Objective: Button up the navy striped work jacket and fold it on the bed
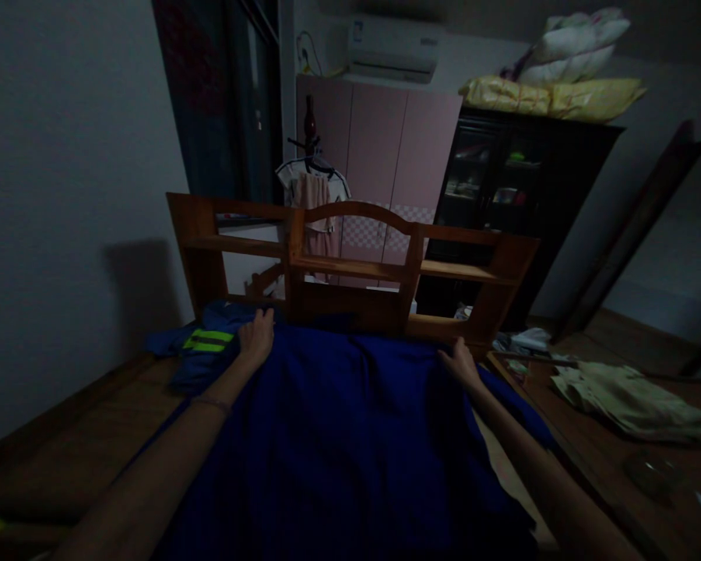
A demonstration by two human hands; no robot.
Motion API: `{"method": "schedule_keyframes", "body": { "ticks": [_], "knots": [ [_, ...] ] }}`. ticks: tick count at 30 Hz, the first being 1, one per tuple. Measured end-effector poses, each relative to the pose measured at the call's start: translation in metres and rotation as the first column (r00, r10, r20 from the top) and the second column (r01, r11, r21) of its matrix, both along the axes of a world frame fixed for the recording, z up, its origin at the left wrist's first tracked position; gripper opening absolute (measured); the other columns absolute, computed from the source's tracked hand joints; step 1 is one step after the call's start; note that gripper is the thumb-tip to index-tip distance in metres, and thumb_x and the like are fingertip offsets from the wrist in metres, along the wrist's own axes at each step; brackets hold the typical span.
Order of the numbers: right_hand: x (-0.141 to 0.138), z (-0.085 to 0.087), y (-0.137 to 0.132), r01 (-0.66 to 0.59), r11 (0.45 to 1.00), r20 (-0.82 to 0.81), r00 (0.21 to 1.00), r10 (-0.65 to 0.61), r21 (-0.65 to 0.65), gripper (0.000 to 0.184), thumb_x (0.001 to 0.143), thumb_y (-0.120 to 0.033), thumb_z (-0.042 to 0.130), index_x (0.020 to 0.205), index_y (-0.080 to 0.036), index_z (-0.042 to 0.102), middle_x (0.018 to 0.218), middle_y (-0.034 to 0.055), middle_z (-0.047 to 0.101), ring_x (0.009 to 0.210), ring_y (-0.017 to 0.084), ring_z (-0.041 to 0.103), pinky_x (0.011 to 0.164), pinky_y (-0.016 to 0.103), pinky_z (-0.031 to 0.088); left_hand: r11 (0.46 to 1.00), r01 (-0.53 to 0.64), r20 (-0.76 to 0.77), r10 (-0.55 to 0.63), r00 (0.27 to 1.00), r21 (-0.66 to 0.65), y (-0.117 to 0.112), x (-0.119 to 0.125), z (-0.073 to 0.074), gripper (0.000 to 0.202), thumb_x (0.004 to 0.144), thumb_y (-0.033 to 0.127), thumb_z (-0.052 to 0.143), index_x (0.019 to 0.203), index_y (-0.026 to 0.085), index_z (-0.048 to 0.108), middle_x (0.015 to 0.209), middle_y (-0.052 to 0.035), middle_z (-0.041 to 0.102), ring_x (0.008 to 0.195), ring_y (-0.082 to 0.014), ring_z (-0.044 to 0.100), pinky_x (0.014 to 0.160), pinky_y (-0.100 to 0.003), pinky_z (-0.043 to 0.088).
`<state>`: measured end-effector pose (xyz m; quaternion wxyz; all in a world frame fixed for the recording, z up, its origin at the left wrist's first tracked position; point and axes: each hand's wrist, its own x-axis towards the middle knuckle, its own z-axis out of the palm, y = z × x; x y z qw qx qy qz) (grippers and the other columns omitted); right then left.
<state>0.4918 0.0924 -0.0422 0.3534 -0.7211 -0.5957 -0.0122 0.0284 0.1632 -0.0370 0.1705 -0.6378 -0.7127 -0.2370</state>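
Blue sheet (339, 436), far edge under left hand (257, 335), right hand (459, 360) — fingers together, grip cannot tell

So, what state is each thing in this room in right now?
blue cloth, spread out flat
left hand, resting on its far edge
right hand, resting on its far edge
striped jacket, crumpled beside left hand
pink wardrobe, doors shut
pale garment, lying crumpled

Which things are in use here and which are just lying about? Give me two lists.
In use: blue cloth, with left hand and right hand on its far edge.
Lying about: jacket with reflective stripes, beige garment, bedding atop the dark cabinet.
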Motion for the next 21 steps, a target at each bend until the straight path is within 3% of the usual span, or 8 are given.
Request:
{"method": "schedule_keyframes", "body": {
  "ticks": [3, 6, 8, 10, 12, 16, 19, 21],
  "knots": [
    [-0.041, -0.02, -0.024, -0.146, 0.988, 0.053, 0.988, 0.144, 0.047, 0.056, 0.081, -0.023, 0.053, 0.133, -0.014, 0.037, 0.133, 0.0159, 0.041, 0.121, 0.025, 0.046, 0.097, 0.036, 0.043, 0.987, 0.111, -0.017, -0.109, 0.994, 0.118, -0.011, 0.024, 0.008, 0.029, 0.089, 0.019, 0.036, 0.112, 0.012, 0.053, 0.113, -0.0178, 0.052, 0.105, -0.0298, 0.051, 0.089, -0.042, 0.037],
    [-0.088, -0.022, -0.063, -0.456, 0.882, 0.119, 0.888, 0.444, 0.118, 0.048, 0.087, -0.019, 0.046, 0.134, -0.021, 0.036, 0.135, 0.0106, 0.039, 0.121, 0.02, 0.046, 0.1, 0.036, 0.042, 0.927, 0.285, 0.063, -0.309, 0.949, 0.242, -0.03, 0.063, 0.018, 0.027, 0.09, 0.025, 0.037, 0.104, 0.014, 0.057, 0.111, -0.0149, 0.055, 0.104, -0.0251, 0.052, 0.09, -0.035, 0.038],
    [-0.117, -0.02, -0.091, -0.576, 0.814, 0.155, 0.813, 0.562, 0.069, 0.043, 0.089, -0.019, 0.043, 0.131, -0.024, 0.039, 0.133, 0.0083, 0.042, 0.118, 0.019, 0.048, 0.098, 0.035, 0.045, 0.9, 0.394, 0.197, -0.428, 0.882, 0.188, -0.046, 0.093, 0.014, 0.03, 0.092, 0.032, 0.035, 0.094, 0.016, 0.06, 0.099, -0.0111, 0.061, 0.09, -0.0208, 0.058, 0.08, -0.03, 0.041],
    [-0.139, -0.022, -0.119, -0.625, 0.78, 0.232, 0.756, 0.612, -0.018, 0.042, 0.089, -0.018, 0.043, 0.131, -0.023, 0.042, 0.133, 0.0084, 0.044, 0.118, 0.02, 0.049, 0.096, 0.036, 0.047, 0.835, 0.55, 0.361, -0.522, 0.772, 0.031, -0.06, 0.119, -0.004, 0.034, 0.091, 0.039, 0.038, 0.084, 0.017, 0.063, 0.083, -0.0078, 0.064, 0.076, -0.0188, 0.06, 0.071, -0.028, 0.041],
    [-0.151, -0.031, -0.143, -0.618, 0.781, 0.306, 0.729, 0.612, -0.09, 0.043, 0.088, -0.016, 0.045, 0.13, -0.022, 0.044, 0.132, 0.0098, 0.047, 0.115, 0.023, 0.052, 0.094, 0.037, 0.049, 0.753, 0.655, 0.517, -0.535, 0.668, -0.066, -0.071, 0.136, -0.03, 0.036, 0.088, 0.046, 0.043, 0.083, 0.017, 0.065, 0.08, -0.0079, 0.066, 0.076, -0.0203, 0.062, 0.07, -0.028, 0.041],
    [-0.144, -0.061, -0.18, -0.553, 0.816, 0.384, 0.725, 0.571, -0.169, 0.048, 0.084, -0.025, 0.054, 0.131, -0.019, 0.046, 0.131, 0.0142, 0.05, 0.112, 0.027, 0.056, 0.088, 0.039, 0.053, 0.712, 0.7, 0.723, -0.458, 0.517, -0.05, -0.071, 0.142, -0.077, 0.033, 0.082, 0.042, 0.054, 0.097, 0.016, 0.066, 0.098, -0.0105, 0.066, 0.093, -0.0235, 0.06, 0.082, -0.031, 0.042],
    [-0.123, -0.085, -0.202, -0.586, 0.788, 0.432, 0.671, 0.603, -0.189, 0.064, 0.08, -0.043, 0.062, 0.135, -0.019, 0.043, 0.133, 0.0144, 0.05, 0.114, 0.028, 0.055, 0.088, 0.035, 0.053, 0.625, 0.78, 0.766, -0.488, 0.419, -0.029, -0.061, 0.134, -0.09, 0.032, 0.081, 0.035, 0.055, 0.104, 0.016, 0.066, 0.105, -0.0081, 0.065, 0.097, -0.0205, 0.059, 0.087, -0.03, 0.043],
    [-0.109, -0.1, -0.216, -0.581, 0.802, 0.492, 0.661, 0.566, -0.142, 0.061, 0.084, -0.044, 0.059, 0.138, -0.023, 0.041, 0.133, 0.0122, 0.05, 0.116, 0.027, 0.054, 0.092, 0.036, 0.051, 0.508, 0.861, 0.793, -0.533, 0.297, 0.019, -0.056, 0.129, -0.091, 0.032, 0.08, 0.032, 0.056, 0.106, 0.017, 0.066, 0.11, -0.0069, 0.064, 0.103, -0.0199, 0.057, 0.093, -0.03, 0.041]
  ]
}}
